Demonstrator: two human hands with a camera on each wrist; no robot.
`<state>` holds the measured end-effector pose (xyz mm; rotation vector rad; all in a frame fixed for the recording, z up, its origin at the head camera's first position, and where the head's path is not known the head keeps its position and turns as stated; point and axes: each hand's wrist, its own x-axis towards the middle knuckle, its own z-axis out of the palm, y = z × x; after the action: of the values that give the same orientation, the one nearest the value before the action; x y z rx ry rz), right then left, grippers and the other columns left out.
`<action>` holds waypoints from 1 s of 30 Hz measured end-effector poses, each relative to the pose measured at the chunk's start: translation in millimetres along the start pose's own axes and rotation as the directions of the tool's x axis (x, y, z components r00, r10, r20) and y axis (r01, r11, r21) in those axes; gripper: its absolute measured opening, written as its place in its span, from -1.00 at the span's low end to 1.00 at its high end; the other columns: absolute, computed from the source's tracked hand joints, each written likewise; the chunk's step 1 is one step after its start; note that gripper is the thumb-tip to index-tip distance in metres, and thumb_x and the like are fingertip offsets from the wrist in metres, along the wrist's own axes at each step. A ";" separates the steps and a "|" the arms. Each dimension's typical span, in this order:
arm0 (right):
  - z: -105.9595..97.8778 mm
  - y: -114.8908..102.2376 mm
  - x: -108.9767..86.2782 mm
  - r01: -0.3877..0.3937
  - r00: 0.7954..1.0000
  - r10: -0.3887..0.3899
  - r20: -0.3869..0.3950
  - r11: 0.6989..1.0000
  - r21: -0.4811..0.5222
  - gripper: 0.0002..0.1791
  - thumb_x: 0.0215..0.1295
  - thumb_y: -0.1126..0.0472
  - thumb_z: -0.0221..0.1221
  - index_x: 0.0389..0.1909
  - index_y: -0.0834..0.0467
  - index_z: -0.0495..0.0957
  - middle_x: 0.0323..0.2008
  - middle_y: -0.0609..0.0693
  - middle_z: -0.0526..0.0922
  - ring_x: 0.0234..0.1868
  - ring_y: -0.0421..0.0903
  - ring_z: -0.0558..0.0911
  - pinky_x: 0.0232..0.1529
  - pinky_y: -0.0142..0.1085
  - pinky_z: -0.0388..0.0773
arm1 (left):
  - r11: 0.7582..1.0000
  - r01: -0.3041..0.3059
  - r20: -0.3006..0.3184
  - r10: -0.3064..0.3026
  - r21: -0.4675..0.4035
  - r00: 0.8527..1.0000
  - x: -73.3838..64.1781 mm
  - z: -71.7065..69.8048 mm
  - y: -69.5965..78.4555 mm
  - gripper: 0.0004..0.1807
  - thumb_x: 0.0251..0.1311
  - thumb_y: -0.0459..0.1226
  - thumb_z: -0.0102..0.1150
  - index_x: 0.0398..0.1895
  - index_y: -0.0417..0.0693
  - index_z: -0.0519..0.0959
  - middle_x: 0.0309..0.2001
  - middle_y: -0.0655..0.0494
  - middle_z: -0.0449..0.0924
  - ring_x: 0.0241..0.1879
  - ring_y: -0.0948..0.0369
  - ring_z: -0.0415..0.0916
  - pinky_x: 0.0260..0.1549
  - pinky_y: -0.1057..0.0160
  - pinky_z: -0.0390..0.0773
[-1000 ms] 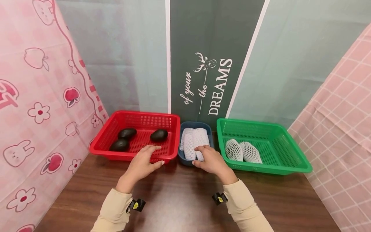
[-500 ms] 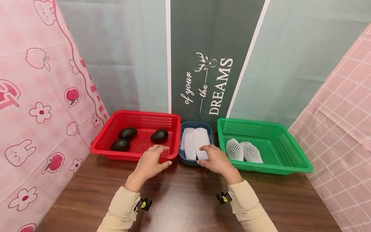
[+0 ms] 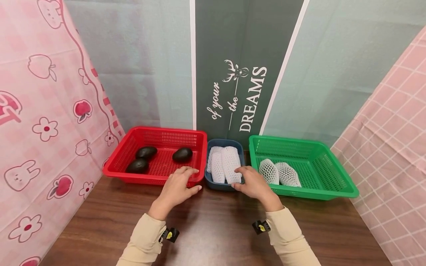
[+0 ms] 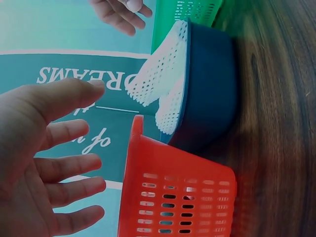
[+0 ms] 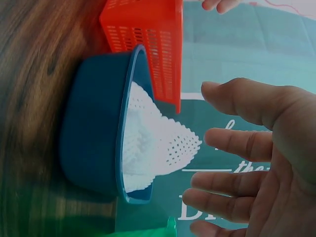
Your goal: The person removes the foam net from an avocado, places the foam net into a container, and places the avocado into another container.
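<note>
Hovering by red bskt [image 3: 143, 179], L hand [image 3: 175, 189]: grip wide, fingers loose. R hand [image 3: 254, 183] same, grip wide, nr white net sleeves [image 3: 231, 162], which sit in blue tub [image 5: 94, 123] betw. red bskt & green bskt [image 3: 313, 191]. 3 dk fruits [image 3: 182, 154] in red; 2 netted pcs [image 3: 269, 172] in green. All on table [image 3: 213, 232].

On table [image 3: 213, 236], L to R: L basket [image 3: 163, 162], tub [image 3: 217, 187], R basket [image 3: 317, 166]; curtain [image 3: 223, 37] behind. In L basket: avocados [image 3: 146, 152], 2 at L, 1 apart at R. In tub: foam net sleeves [image 3: 217, 168]. In R basket, L end: 2 net-wrapped items [image 3: 269, 171] side by side. L hand [image 3: 176, 189] nr L basket's front R cnr; R hand [image 3: 255, 184] nr tub's.
</note>
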<state>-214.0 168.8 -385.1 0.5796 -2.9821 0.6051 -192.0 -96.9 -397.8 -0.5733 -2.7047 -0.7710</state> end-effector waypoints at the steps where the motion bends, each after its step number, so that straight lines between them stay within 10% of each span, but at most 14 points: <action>1: -0.5 1.6 0.0 -0.002 1.000 0.002 -0.003 1.000 -0.004 -0.50 0.05 0.09 0.32 -0.01 0.25 0.52 0.00 0.23 0.49 0.01 0.13 0.47 -0.05 0.00 0.41 | 1.000 0.000 0.000 0.000 0.002 1.000 0.2 0.5 0.2 -0.45 -0.14 -0.11 0.45 -0.01 -0.08 0.56 -0.05 -0.02 0.50 -0.08 0.05 0.45 -0.20 0.01 0.44; 30: -13.8 40.6 -8.6 -0.073 0.997 0.073 -0.010 0.997 -0.022 -0.48 0.08 0.08 0.30 0.02 0.29 0.51 -0.09 0.25 0.51 -0.07 0.19 0.50 -0.15 0.05 0.43 | 0.992 -0.124 0.023 0.123 0.016 0.992 6.6 20.3 17.3 -0.52 -0.10 -0.13 0.40 -0.05 -0.07 0.58 -0.08 -0.01 0.51 -0.11 0.03 0.44 -0.18 0.00 0.44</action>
<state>-221.4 211.8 -388.2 0.4668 -3.0091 0.5770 -193.2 -70.3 -404.5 -0.7414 -2.6629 -0.7127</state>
